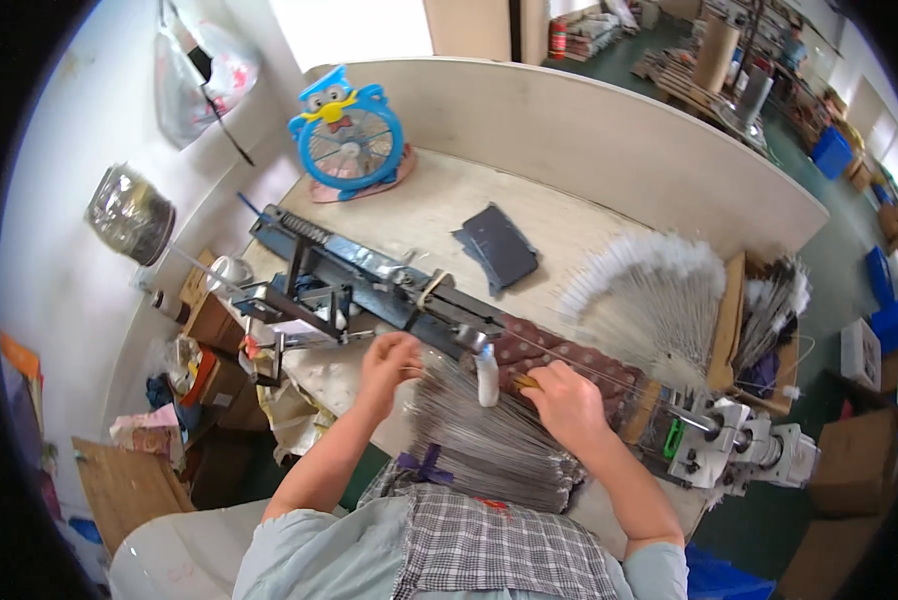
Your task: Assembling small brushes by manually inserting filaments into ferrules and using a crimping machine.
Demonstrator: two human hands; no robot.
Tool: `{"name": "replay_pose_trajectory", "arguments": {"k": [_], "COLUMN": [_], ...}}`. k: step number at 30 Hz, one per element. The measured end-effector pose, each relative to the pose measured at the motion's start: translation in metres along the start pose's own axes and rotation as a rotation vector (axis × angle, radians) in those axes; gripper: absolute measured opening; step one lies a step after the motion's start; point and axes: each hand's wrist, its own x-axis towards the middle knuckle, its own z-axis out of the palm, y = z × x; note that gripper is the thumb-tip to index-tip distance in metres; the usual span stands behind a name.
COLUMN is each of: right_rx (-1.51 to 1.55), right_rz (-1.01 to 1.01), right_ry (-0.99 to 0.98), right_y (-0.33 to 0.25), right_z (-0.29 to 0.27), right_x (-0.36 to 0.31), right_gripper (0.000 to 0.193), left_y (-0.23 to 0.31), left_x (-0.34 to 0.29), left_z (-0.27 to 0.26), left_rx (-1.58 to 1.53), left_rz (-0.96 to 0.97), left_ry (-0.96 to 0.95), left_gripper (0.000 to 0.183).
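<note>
Here the bundle of thin metal wires (489, 435) lies on the person's lap and against the edge of the counter (439, 205), with its long axis running from the body up toward the dark metal machine (369, 280). The wires fan out a little at the top, just below the machine's rail. The left hand (389, 362) rests at the upper left corner of the bundle, fingers curled narrowly on the wire ends; whether it pinches one wire I cannot tell. The right hand (566, 398) sits at the upper right side, closed around a small brownish piece (526, 381), and it touches the wires too. Both hands are equally near to the bundle, one on each side. A white tube-like part (487, 380) hangs between them. Further right, a fan of white-tipped brushes (649, 285) lies on the counter, and a cardboard box (769, 320) beside it holds more of them.
</note>
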Motion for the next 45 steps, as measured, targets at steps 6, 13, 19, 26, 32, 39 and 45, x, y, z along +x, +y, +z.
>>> {"name": "replay_pose_trajectory", "arguments": {"k": [6,13,19,26,32,39,45], "right_rx": [0.096,0.077,0.073,0.236,0.438,0.218,-0.11], "right_rz": [0.054,0.081,0.037,0.363,0.48,0.182,0.013], "right_ry": [-0.091,-0.155,-0.005,0.097,0.042,0.02,0.213], "right_y": [-0.01,-0.015,-0.022,0.007,0.017,0.015,0.0], "right_z": [-0.004,-0.003,-0.045,-0.063,-0.078,-0.087,-0.049], "right_x": [0.008,0.006,0.004,0.013,-0.004,-0.003,0.042], "right_gripper": [0.017,0.016,0.018,0.02,0.022,0.019,0.011], "left_y": [0.002,-0.014,-0.035,-0.004,-0.018,-0.01,0.0], "left_x": [0.011,0.022,0.011,-0.055,-0.045,-0.047,-0.046], "left_z": [-0.083,-0.094,-0.047,0.12,0.152,0.15,0.133], "left_rx": [-0.419,-0.597,-0.588,-0.277,-0.194,-0.188,-0.269], "left_rz": [-0.235,-0.224,-0.059,-0.109,0.037,0.064,0.0], "left_ry": [0.181,0.185,0.085,-0.51,-0.553,-0.421,-0.287], "left_gripper": [0.024,0.014,0.007,0.019,0.017,0.017,0.014]}}
